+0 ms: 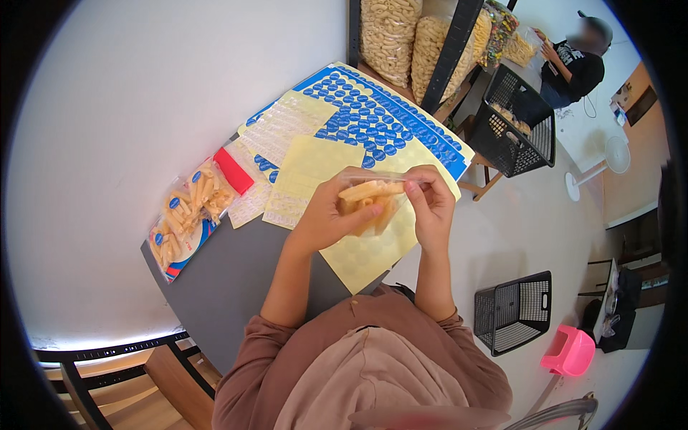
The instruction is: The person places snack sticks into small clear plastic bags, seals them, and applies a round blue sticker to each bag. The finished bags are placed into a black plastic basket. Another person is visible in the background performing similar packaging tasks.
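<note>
Between my hands is a small clear plastic bag [371, 207] of tube-shaped snacks, held over the grey table. My left hand [330, 207] wraps round the bag's left side, thumb across its front. At the top right edge of the bag, my right hand [432, 199] pinches the plastic between thumb and fingers. Beneath the hands lie pale yellow sticker backing sheets [355, 269], partly peeled. Behind them are sheets of round blue stickers [371, 118] bearing writing. Several filled snack bags [188, 207] with blue round stickers lie at the table's left edge.
A red card or packet [233, 171] lies beside the filled bags on the grey table [226, 290]. A black shelf [457, 48] holds large sacks of snacks [389, 37]. Black crates [518, 123], a pink stool [570, 352] and a white fan [615, 156] stand rightward. Another person [575, 67] handles a bag.
</note>
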### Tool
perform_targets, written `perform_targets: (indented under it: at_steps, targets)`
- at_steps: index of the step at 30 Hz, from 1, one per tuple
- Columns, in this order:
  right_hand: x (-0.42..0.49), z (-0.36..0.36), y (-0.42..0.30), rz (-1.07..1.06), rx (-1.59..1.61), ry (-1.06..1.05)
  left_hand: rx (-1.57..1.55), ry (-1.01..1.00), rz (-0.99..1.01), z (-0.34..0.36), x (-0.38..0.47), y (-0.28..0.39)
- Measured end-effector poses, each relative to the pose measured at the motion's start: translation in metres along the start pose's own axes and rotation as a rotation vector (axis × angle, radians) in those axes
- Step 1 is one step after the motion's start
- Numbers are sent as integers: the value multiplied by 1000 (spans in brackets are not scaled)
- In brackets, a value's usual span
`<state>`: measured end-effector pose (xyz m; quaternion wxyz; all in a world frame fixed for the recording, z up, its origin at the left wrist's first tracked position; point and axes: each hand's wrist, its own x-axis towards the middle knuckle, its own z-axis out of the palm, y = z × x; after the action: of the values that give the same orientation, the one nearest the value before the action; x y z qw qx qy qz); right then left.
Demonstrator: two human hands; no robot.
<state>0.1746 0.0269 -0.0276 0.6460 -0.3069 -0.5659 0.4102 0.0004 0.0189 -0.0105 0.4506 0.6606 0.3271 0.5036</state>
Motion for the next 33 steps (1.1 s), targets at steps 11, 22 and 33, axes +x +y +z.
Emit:
perform_targets:
  at_steps: [11, 22, 33]
  targets:
    - [-11, 2, -2, -129, -282, 44, -26, 178, -59, 7, 0, 1]
    - [-10, 3, 3, 3, -86, 19, -106, 270, -115, 6, 0, 1]
    - [-10, 8, -2, -222, -587, -230, 390, 38, -10, -1, -3, 16]
